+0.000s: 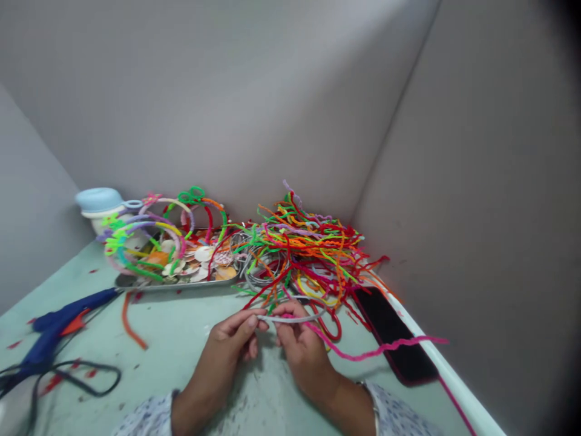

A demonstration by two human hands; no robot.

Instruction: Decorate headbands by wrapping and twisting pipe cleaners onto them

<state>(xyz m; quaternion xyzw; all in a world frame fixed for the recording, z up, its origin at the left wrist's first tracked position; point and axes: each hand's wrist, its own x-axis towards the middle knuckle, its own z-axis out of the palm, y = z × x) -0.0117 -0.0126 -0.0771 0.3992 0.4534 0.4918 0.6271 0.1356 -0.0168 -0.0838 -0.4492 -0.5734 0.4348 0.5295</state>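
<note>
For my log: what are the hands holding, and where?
Left hand pinches one end of the grey band; right hand grips it alongside, plus a pink pipe cleaner.

1. Your left grip [236, 334] and right grip [303, 345] pinch a grey band [295, 318]; a pink pipe cleaner [376, 349] trails right.
2. Behind them: pipe-cleaner pile [308, 248]. Glue gun [59, 324] lies left on the table [181, 339], phone [394, 333] right.

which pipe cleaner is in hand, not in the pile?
The pink pipe cleaner: pinched at the right hand with a grey band, trailing right over the black phone. The others lie in the heap behind.
</note>
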